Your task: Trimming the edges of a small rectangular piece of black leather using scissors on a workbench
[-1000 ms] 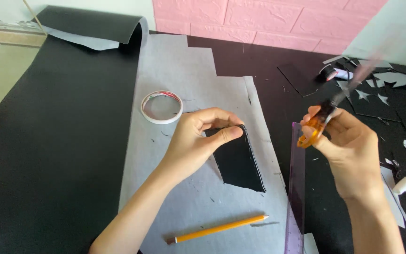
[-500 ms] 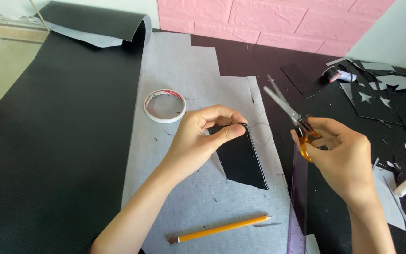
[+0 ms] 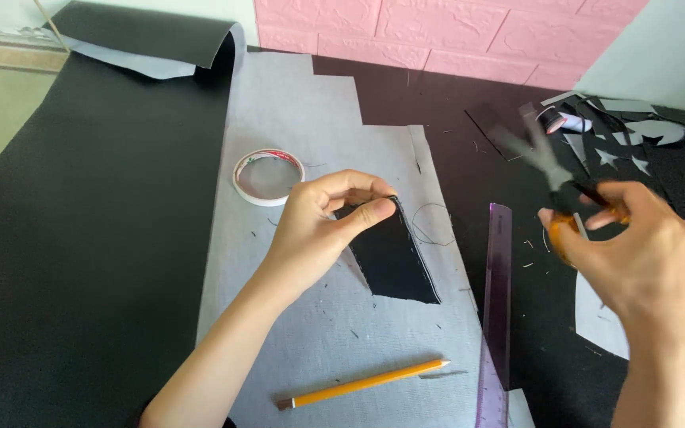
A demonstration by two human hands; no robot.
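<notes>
Head view: left hand (image 3: pixel 319 226) still pinches black piece (image 3: pixel 390 254); right hand (image 3: pixel 636 254) has raised scissors (image 3: pixel 552 178).

I see no packages, signs or screens on this tabletop (image 3: pixel 81 238). The nearest thing to a label is the red and green printed band on the inner ring of the white tape roll (image 3: pixel 268 177), lying flat on the grey sheet (image 3: pixel 319 103), just left of my left hand (image 3: pixel 323 230). Its print is too small to make out.
</notes>
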